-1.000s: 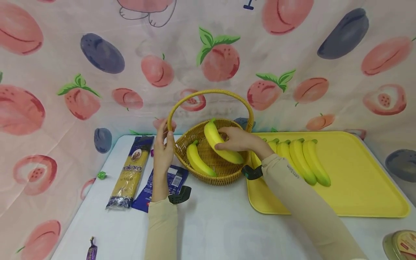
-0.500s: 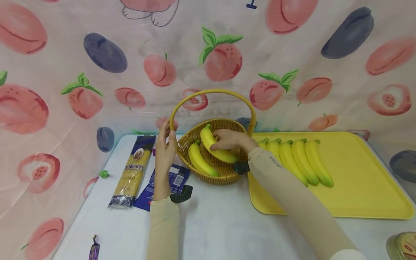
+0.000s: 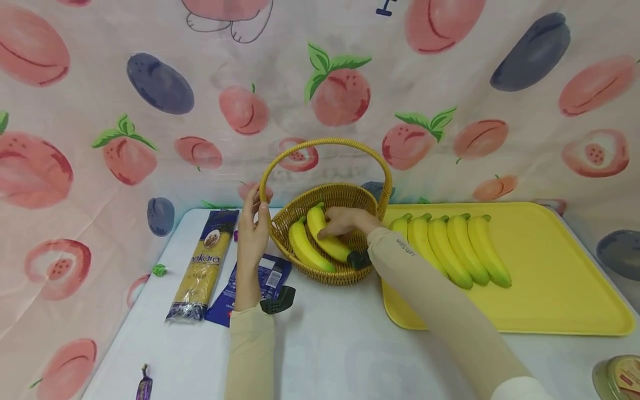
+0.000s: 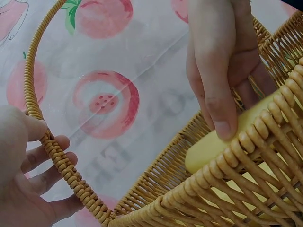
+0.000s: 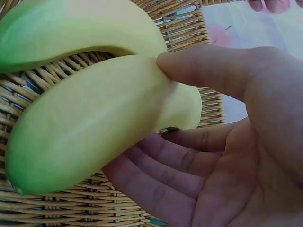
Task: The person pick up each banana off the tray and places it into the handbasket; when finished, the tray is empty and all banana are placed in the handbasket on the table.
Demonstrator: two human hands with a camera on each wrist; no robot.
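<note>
A wicker basket [image 3: 300,265] with a tall arched handle [image 3: 325,140] stands at the middle of the table. My left hand [image 3: 253,233] holds the handle near its left base, thumb on one side and fingers behind. Inside the basket, my right hand [image 3: 345,220] grips a yellow banana [image 3: 319,221] with green ends, the thumb [image 5: 203,68] on top and the fingers [image 5: 161,175] beneath. Another banana [image 3: 304,247] lies in the basket on the left, close beside the held one. In the left wrist view the basket wall hides part of the held banana [image 4: 203,153].
Right of the basket, a yellow tray [image 3: 560,266] bears a row of several bananas [image 3: 462,250]. Left lie a pasta packet [image 3: 202,266], a blue packet [image 3: 272,272], a green wrapped candy [image 3: 159,270] and a purple one [image 3: 144,386]. A jar [image 3: 620,378] stands lower right.
My right hand has moved left and down into the basket with the banana, bringing it alongside the other one. My left hand has stayed on the handle.
</note>
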